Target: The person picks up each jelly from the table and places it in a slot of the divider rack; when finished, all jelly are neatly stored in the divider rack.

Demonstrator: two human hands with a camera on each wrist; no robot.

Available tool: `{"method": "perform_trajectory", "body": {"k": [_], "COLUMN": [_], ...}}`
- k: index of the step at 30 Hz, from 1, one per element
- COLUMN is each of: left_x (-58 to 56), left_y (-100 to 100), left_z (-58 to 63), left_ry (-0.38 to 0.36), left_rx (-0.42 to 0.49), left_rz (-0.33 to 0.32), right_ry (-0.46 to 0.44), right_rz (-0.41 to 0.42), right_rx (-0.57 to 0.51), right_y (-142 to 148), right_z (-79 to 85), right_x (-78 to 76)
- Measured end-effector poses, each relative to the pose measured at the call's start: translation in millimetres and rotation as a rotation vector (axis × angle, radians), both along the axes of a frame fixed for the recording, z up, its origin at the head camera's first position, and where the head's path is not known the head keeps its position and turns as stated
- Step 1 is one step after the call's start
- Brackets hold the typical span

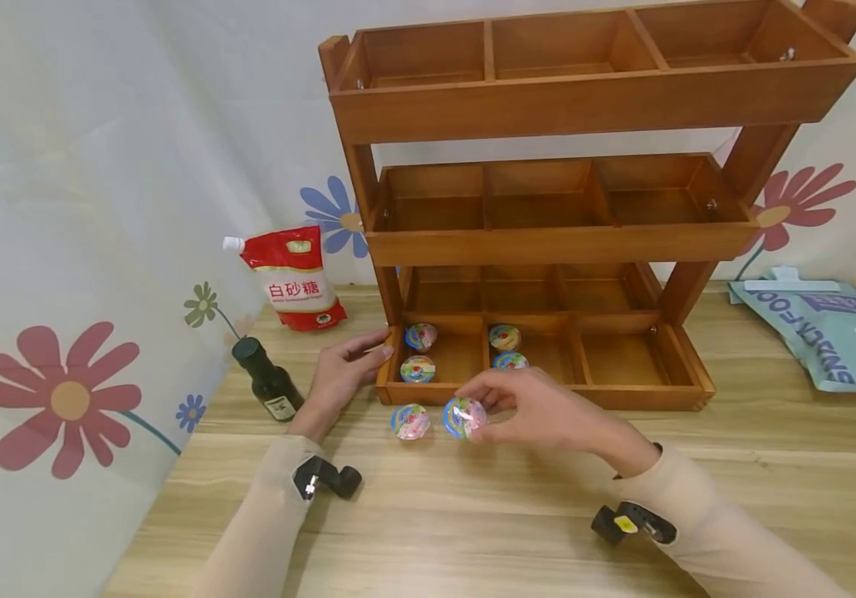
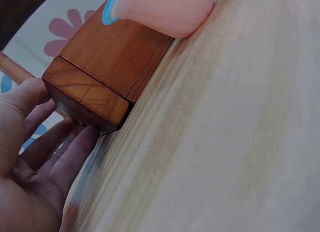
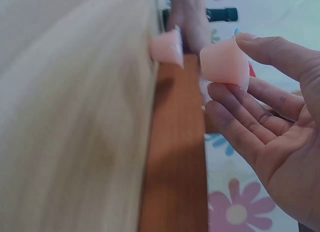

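Right hand (image 1: 535, 407): thumb and fingers pinching one lidded cup (image 3: 222, 65), before the bottom tray's (image 1: 637, 399) front edge. Left hand (image 1: 341, 371): fingers loose, touching the tray's left end. Pink cup side: right wrist view; printed lid (image 1: 463, 418): head view.

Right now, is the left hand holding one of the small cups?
No, the left hand touches the wooden rack at a bottom corner, while the right hand pinches a small cup.

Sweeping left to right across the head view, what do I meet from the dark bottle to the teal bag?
Dark bottle → left hand → cup on the table → held cup → right hand → teal snack bag.
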State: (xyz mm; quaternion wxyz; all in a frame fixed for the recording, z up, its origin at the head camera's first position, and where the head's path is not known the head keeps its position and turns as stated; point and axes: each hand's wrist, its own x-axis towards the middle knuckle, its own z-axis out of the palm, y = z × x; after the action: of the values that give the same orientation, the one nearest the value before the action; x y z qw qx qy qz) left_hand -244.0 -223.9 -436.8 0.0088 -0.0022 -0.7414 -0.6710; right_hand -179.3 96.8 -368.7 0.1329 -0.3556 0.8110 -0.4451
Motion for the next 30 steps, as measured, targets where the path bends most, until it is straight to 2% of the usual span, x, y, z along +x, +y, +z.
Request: {"method": "perform_trajectory", "body": {"k": [7,15,19,30], "left_x": [-0.3,-0.2,-1.0,-0.2], "left_y": [0.0,-0.5,-1.3,-1.3], "left_z": [-0.2,0.4,-0.6,0.1], "left_ry": [-0.005,-0.007,-0.011,-0.011], "left_rx": [-0.002,-0.011,-0.021,-0.011], "left_rz": [-0.004,-0.006,-0.006,-0.007], "right_ry": [-0.005,0.067,0.053,0.067], "right_rz": [-0.089,-0.197,-0.243,-0.358], "right_rx": [-0.021,0.023,0.020,0.063], "right_y": [23.5,48.9,58.3,79.1], "right_z": [13.1,22.0,25.9,27.1], "right_x": [-8.1,-17.7,-21.9,-32.7]}}
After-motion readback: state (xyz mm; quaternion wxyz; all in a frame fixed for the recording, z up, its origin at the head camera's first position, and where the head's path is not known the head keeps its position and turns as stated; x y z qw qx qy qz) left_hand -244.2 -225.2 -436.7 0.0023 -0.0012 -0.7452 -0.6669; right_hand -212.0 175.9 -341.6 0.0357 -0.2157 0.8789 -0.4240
